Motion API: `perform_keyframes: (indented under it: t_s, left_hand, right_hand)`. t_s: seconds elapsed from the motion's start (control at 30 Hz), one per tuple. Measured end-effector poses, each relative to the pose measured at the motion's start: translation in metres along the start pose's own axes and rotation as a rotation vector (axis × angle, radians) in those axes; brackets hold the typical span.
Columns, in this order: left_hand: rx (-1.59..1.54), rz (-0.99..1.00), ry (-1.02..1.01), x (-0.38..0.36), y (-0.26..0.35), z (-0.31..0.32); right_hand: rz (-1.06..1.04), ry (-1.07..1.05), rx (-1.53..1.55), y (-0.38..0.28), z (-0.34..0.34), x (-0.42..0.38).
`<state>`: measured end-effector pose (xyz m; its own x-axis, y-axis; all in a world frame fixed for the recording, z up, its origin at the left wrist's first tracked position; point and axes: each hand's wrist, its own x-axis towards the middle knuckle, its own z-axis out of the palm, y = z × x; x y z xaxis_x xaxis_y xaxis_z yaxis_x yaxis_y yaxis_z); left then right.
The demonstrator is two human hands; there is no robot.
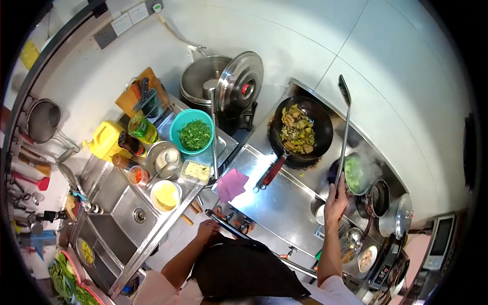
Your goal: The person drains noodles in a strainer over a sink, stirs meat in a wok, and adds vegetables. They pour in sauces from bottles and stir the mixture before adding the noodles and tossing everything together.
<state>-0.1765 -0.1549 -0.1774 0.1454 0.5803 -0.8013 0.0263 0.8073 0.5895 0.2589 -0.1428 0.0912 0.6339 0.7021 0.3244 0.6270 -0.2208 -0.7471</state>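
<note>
Presently, spatula (346,127) is gripped in right hand (336,204), beside wok (301,127) near surface's (284,203) back-left corner; left hand (207,230) seen near front-left corner, grip unclear.

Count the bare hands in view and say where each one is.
2. The right hand grips the long-handled metal spatula, beside the steaming pale green food. The left hand is low, close to the dark rail along the counter's front.
</note>
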Motion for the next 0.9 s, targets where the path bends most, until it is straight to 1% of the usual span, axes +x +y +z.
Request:
perform_keyframes:
  t_s: [0.03, 0.07, 0.1, 0.13, 0.17, 0.23, 0.3, 0.33, 0.37, 0.4, 0.47, 0.5, 0.57, 0.63, 0.7, 0.73, 0.77, 0.8, 0.87, 0.9]
  left_hand:
    - [-0.019, 0.079, 0.131, -0.007, -0.006, -0.018]
    - [-0.016, 0.1, 0.281, -0.022, 0.002, -0.028]
    - [-0.088, 0.154, 0.386, -0.029, -0.002, -0.045]
    - [-0.173, 0.178, 0.475, -0.035, -0.001, -0.06]
    - [-0.207, 0.276, 0.571, -0.038, -0.004, -0.076]
    - [-0.259, 0.299, 0.785, -0.049, 0.009, -0.099]
    - [-0.357, 0.429, 0.926, -0.052, 0.027, -0.115]
    - [-0.414, 0.493, 0.855, -0.05, 0.033, -0.127]
    - [-0.453, 0.6, 0.856, -0.03, 0.027, -0.144]
    - [-0.311, 0.588, 0.888, -0.013, 0.028, -0.162]
    - [-0.346, 0.492, 0.837, -0.026, 0.071, -0.147]
    - [-0.35, 0.43, 0.815, -0.022, 0.076, -0.148]
    - [-0.362, 0.429, 0.806, 0.002, 0.068, -0.165]
    - [-0.367, 0.433, 0.798, 0.007, 0.068, -0.173]
    - [-0.395, 0.407, 0.642, -0.021, 0.085, -0.159]
    - [-0.544, 0.482, 0.57, -0.028, 0.087, -0.153]
    - [-0.55, 0.479, 0.57, -0.029, 0.083, -0.149]
    - [-0.561, 0.463, 0.562, -0.032, 0.078, -0.145]
    - [-0.591, 0.425, 0.54, -0.039, 0.074, -0.135]
    - [-0.584, 0.434, 0.53, -0.043, 0.073, -0.132]
  right_hand:
    - [-0.005, -0.008, 0.017, 0.004, 0.007, 0.001]
    - [-0.052, 0.015, 0.009, 0.015, 0.017, -0.001]
    - [-0.098, 0.039, -0.002, 0.028, 0.027, -0.004]
    - [-0.238, 0.094, -0.074, 0.051, 0.041, -0.006]
    - [-0.249, 0.088, -0.06, 0.073, 0.045, -0.009]
    - [-0.057, -0.216, -0.204, 0.106, 0.051, -0.023]
    - [0.117, -0.264, -0.047, 0.113, 0.056, -0.045]
    - [0.37, -0.326, 0.225, 0.092, 0.051, -0.05]
    - [0.639, -0.384, 0.483, 0.057, 0.033, -0.058]
    - [0.634, -0.401, 0.48, 0.036, 0.023, -0.064]
    - [0.634, -0.657, 0.652, 0.007, 0.009, -0.078]
    - [0.628, -0.661, 0.641, 0.002, 0.008, -0.087]
    - [0.776, -0.954, 0.495, -0.009, 0.006, -0.102]
    - [0.734, -1.092, 0.325, -0.048, 0.019, -0.121]
    - [0.619, -1.239, 0.271, -0.096, 0.041, -0.143]
    - [0.467, -1.318, 0.186, -0.1, 0.055, -0.158]
    - [0.312, -1.391, 0.101, -0.101, 0.073, -0.172]
    - [0.31, -1.393, 0.096, -0.103, 0.089, -0.185]
    - [-0.234, -1.279, 0.015, -0.117, 0.112, -0.206]
    - [-0.236, -1.284, 0.011, -0.128, 0.118, -0.212]
